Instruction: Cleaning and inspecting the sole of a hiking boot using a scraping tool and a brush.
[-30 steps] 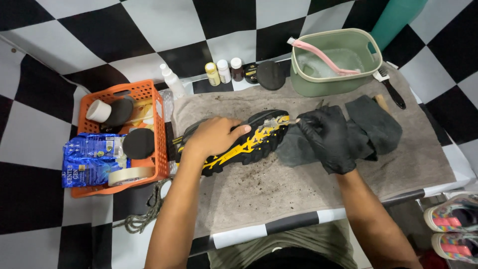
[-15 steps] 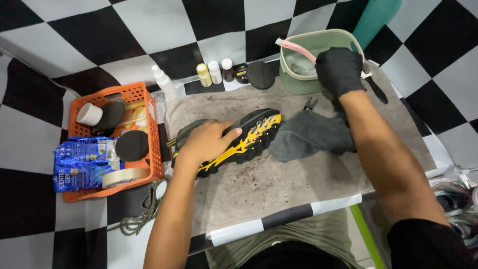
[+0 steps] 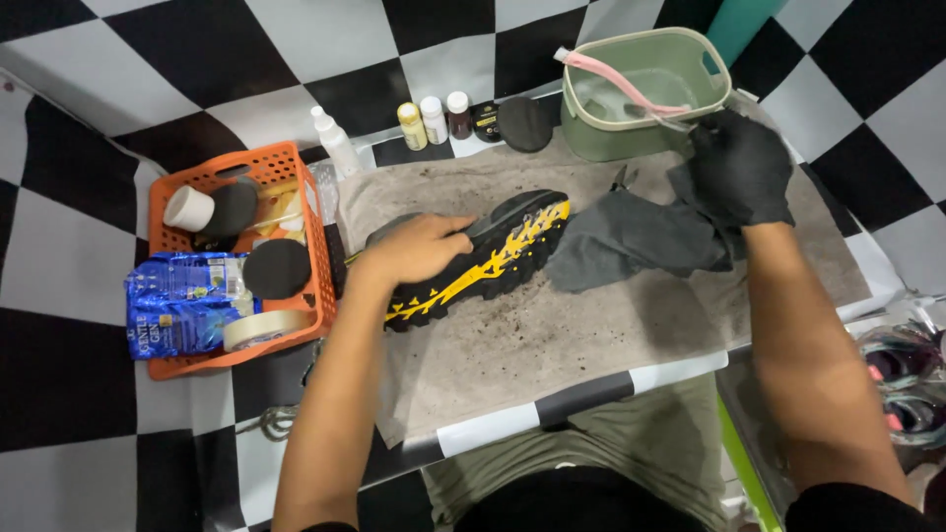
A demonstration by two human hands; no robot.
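A black shoe (image 3: pixel 493 258) lies on its side on a stained grey mat (image 3: pixel 552 345), its black and yellow sole facing me. My bare left hand (image 3: pixel 419 248) presses on its upper edge and holds it steady. My right hand (image 3: pixel 737 167), in a black glove, is to the right of the shoe, just in front of a pale green tub (image 3: pixel 641 128). Its fingers are curled on the raised end of a dark grey cloth (image 3: pixel 631 236) that lies crumpled beside the shoe's toe.
A pink-handled brush (image 3: pixel 616 84) rests across the tub. Small bottles (image 3: pixel 434 120), a white spray bottle (image 3: pixel 335 143) and a black pad (image 3: pixel 524 123) stand behind the mat. An orange basket (image 3: pixel 315 236) at left holds tape, sponges and a blue packet (image 3: pixel 175 305). Sneakers (image 3: pixel 902 379) sit at right.
My right hand left the cloth, reached up to the green tub, then came back down onto the cloth's upper end. My left hand stayed on the shoe.
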